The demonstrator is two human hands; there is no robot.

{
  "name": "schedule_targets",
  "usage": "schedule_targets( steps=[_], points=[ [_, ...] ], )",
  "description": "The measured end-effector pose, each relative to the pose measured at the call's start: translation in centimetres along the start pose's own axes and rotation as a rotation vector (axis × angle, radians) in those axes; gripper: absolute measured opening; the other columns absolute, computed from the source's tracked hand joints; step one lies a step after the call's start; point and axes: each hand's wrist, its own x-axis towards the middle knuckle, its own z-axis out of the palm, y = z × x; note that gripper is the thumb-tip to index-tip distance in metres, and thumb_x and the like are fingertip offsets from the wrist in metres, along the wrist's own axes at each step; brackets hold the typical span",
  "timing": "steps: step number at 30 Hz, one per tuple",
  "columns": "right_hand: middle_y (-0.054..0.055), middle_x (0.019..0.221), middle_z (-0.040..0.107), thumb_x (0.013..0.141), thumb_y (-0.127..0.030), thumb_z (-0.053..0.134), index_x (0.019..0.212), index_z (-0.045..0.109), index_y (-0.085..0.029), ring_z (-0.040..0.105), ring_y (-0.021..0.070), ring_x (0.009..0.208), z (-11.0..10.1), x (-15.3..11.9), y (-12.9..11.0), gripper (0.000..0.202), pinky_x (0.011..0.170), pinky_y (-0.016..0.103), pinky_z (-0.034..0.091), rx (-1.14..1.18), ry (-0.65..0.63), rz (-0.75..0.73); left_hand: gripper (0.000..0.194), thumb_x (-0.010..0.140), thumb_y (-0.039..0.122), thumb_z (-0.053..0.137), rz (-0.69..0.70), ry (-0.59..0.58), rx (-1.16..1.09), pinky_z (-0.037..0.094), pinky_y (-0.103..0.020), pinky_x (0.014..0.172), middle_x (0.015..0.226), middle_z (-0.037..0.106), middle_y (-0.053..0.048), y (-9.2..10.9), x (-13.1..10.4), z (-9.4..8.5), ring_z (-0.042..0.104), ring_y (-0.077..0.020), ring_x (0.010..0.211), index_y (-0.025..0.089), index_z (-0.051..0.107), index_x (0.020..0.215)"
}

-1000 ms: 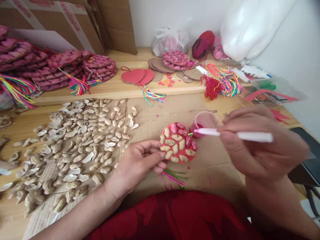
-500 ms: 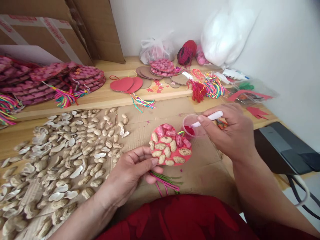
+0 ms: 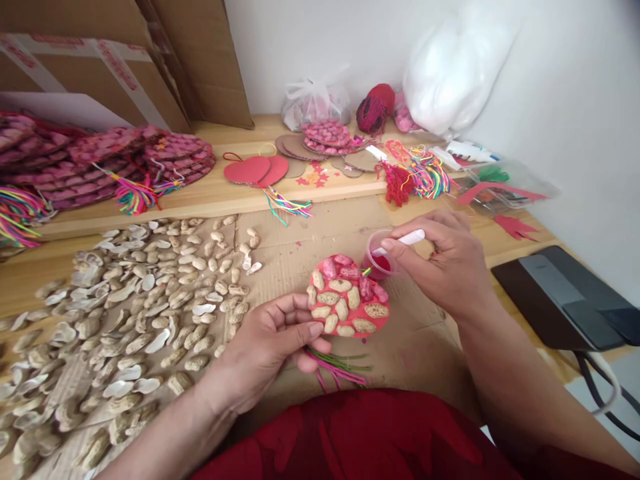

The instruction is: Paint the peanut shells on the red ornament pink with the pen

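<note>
My left hand [image 3: 280,333] grips the lower left edge of a round red disc [image 3: 361,313], thumb on top and fingers beneath. Whole peanuts cover the disc; several at its upper edge are pink-red, the others plain tan. Green and pink cords [image 3: 340,365] hang below it. In my right hand [image 3: 445,263], a white-handled paintbrush [image 3: 413,237] is pinched between thumb and fingers. Its lower end reaches into a small clear plastic cup [image 3: 369,257] holding red paint [image 3: 382,265], just beyond the disc; the bristles cannot be made out.
Loose peanuts and shells [image 3: 165,300] spread over cardboard [image 3: 310,230] on the left. Behind, a wooden ledge [image 3: 195,203] bears stacked pink peanut discs [image 3: 180,157], plain red discs [image 3: 250,171] and coloured tassels [image 3: 430,172]. A dark flat device [image 3: 560,293] lies on the right.
My right hand has moved left and slightly down with the paintbrush, so its handle now sits closer over the cup. The disc appears shifted slightly right and down as the whole view shifts.
</note>
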Motion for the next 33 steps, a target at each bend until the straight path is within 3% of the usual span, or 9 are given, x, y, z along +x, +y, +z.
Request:
schedule_targets(
  steps=[13,18,22,25,28,33],
  points=[
    [0.0,0.083,0.074,0.085,-0.037,0.073,0.087,0.074,-0.032,0.062,0.021,0.082,-0.1,0.1,-0.2,0.006,0.088,0.046,0.045,0.057,0.007,-0.088,0.03,0.082,0.017,0.081,-0.006,-0.023,-0.016,0.062,-0.017,0.058,0.093,0.076,-0.005,0.2,-0.1,0.1,0.074,-0.0118,0.068,0.015,0.071,0.11],
    [0.003,0.08,0.072,0.083,-0.032,0.075,0.085,0.071,-0.03,0.062,0.0239,0.081,-0.9,0.0,-0.2,0.005,0.078,0.045,0.047,0.096,0.178,-0.056,0.026,0.083,0.019,0.08,0.014,0.006,0.01,0.062,-0.018,0.06,0.085,0.075,-0.003,0.1,-0.1,0.3,0.075,-0.0125,0.067,0.015,0.071,0.107],
    [0.001,0.073,0.066,0.084,-0.025,0.072,0.086,0.071,-0.03,0.059,0.0202,0.066,-1.4,-0.3,-1.4,0.005,0.065,0.042,0.046,0.333,0.272,-0.051,0.025,0.083,0.022,0.08,0.041,0.033,0.032,0.061,-0.018,0.056,0.076,0.073,-0.001,-0.1,-0.2,0.2,0.074,-0.0127,0.062,0.015,0.071,0.106],
    [0.001,0.073,0.065,0.086,-0.02,0.067,0.086,0.071,-0.03,0.061,0.0217,0.073,-1.6,-0.5,-2.7,0.011,0.07,0.044,0.049,0.501,0.202,-0.099,0.024,0.084,0.022,0.079,0.048,0.039,0.042,0.059,-0.017,0.054,0.072,0.073,0.0,-0.1,-0.3,0.3,0.072,-0.0114,0.057,0.016,0.073,0.106],
    [0.001,0.074,0.066,0.086,-0.016,0.066,0.088,0.071,-0.03,0.063,0.022,0.08,-1.6,-0.8,-3.6,0.015,0.08,0.046,0.052,0.542,0.047,-0.157,0.025,0.085,0.022,0.078,0.048,0.046,0.044,0.059,-0.016,0.055,0.071,0.074,0.0,-0.1,-0.4,0.4,0.072,-0.0106,0.057,0.017,0.074,0.11],
    [0.001,0.075,0.066,0.083,-0.016,0.07,0.087,0.071,-0.028,0.064,0.0205,0.08,-1.4,-1.0,-3.8,0.012,0.084,0.046,0.055,0.562,-0.051,-0.22,0.028,0.084,0.022,0.079,0.051,0.063,0.046,0.059,-0.017,0.055,0.07,0.074,0.0,-0.1,-0.4,0.6,0.071,-0.011,0.056,0.017,0.076,0.111]
  ],
)
